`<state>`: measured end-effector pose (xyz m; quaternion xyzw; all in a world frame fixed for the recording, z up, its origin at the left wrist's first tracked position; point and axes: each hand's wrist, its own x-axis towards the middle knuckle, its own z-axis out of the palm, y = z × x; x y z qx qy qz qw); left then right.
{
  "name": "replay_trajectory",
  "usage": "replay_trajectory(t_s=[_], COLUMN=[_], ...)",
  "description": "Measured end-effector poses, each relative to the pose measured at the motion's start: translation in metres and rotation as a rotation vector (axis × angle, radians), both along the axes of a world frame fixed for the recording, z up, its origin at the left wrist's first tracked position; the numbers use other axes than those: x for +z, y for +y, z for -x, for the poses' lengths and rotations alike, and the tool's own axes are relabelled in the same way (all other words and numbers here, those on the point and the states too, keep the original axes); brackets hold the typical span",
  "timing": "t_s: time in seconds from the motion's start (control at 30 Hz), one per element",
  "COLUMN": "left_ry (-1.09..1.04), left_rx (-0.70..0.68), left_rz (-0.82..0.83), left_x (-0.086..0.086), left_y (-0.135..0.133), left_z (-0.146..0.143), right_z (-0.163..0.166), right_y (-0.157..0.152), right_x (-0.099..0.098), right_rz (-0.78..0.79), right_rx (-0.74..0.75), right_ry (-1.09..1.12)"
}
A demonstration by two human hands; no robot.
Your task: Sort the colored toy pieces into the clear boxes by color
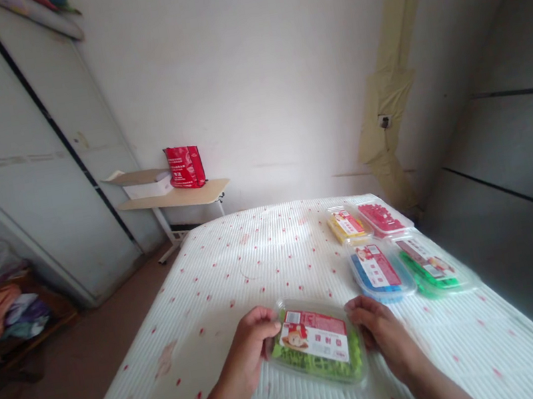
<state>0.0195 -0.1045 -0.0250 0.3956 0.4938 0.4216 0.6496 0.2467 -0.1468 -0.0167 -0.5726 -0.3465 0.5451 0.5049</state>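
Gripping light-green container (pixel 315 343) by opposite ends over near part of red-dotted surface (pixel 206 364), with left hand (pixel 254 337) and right hand (pixel 376 327) both curled closed on the rim; cannot tell whether resting on the surface or just lifted. Noting blue container (pixel 381 270), green container (pixel 431 264), yellow container (pixel 348 223) and red container (pixel 384 217) grouped close together, beyond and to the right

Tabletop (pixel 265 253): near edge cropped.
Green container (pixel 319 371), label (pixel 314 335): fine print blurred, unreadable; left fingers (pixel 259 314) partly hidden.
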Motion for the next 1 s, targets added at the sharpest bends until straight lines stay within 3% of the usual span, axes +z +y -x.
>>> replay_trajectory(t_s=[0.17, 0.4, 0.63, 0.9, 1.0], left_ry=[-0.031, -0.049, 0.016, 0.090, 0.240], left_rx=[0.027, 0.020, 0.048, 0.059, 0.023], left_rz=[0.043, 0.062, 0.037, -0.069, -0.216], left_x=[-0.001, 0.001, -0.005, 0.003, 0.006], left_y=[0.000, 0.000, 0.001, 0.001, 0.002], left_z=[-0.001, -0.001, -0.002, -0.004, -0.004], right_z=[0.002, -0.007, -0.002, -0.007, -0.008], right_y=[0.000, 0.006, 0.007, 0.010, 0.010], right_x=[0.000, 0.000, -0.001, -0.010, -0.010], right_rz=[0.001, 0.094, 0.017, 0.020, 0.015], right_rx=[-0.005, 0.140, 0.060, 0.088, 0.116], right_ry=[-0.041, 0.070, -0.027, 0.008, 0.028])
